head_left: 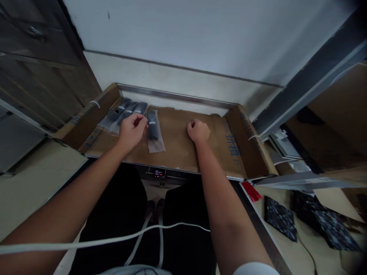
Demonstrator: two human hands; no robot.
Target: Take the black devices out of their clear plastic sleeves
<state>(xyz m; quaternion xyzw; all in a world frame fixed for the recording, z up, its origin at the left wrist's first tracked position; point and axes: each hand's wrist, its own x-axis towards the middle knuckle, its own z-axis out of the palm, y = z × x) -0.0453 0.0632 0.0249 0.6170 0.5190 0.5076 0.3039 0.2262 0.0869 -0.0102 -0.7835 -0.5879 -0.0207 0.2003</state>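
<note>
A clear plastic bag (157,146) with a dark, elongated item and a white band in it lies on the cardboard-lined tray (177,152). To its left, several similar bags (107,121) lie side by side and partly overlap. My left hand (132,129) is over the right end of that group, its thumb and fingers pinched together close to the single bag's left edge. Whether something thin is between those fingertips is hidden. My right hand (198,131) rests as a loose fist on the cardboard, apart from the bags, with nothing showing in it.
Cardboard walls (249,141) close the tray's sides, against a pale wall (183,72). A white cable (114,244) crosses above my lap. Dark patterned packets (279,217) and a red piece (251,191) lie at the lower right. A small lit display (159,173) sits under the front edge.
</note>
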